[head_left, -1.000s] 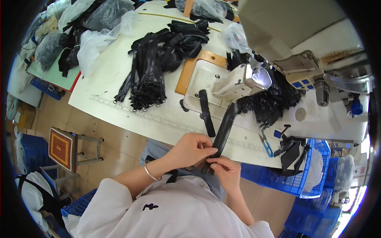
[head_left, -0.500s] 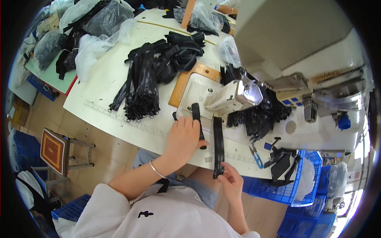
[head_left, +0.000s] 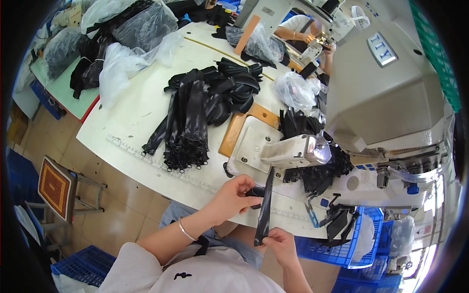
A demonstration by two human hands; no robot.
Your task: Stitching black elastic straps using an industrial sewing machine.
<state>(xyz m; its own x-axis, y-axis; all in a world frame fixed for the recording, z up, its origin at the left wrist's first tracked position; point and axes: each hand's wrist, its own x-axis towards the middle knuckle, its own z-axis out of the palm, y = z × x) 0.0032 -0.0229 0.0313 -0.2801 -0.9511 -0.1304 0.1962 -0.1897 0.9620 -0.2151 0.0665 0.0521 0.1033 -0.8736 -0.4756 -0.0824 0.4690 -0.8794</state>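
Observation:
My right hand (head_left: 282, 245) pinches the lower end of a long black zipper (head_left: 264, 215), which stretches up toward the white arm of a sewing machine (head_left: 293, 155). Close beside its middle, my left hand (head_left: 234, 198) is closed, thumb and fingers together, on a short dark strip (head_left: 255, 192). Much of that strip is hidden by the fingers, and whether it touches the zipper I cannot tell. Beyond my left hand lies a bundle of black zippers (head_left: 188, 124) with ring pulls at the near ends. More black zippers (head_left: 320, 171) hang in a heap behind the machine's arm.
The machine's large grey head (head_left: 386, 93) rises at the right. Blue-handled snips (head_left: 312, 215) lie near the table's edge, above a blue crate (head_left: 332, 251). Clear plastic bags (head_left: 122, 63) sit at the far left, and a stool (head_left: 57, 188) stands below. Another person's hand (head_left: 308, 37) works farther back.
My left hand has turned and come closer to the zipper, now gripping the short strip beside it. My right hand has drawn the zipper's lower end nearer to me. The view has shifted.

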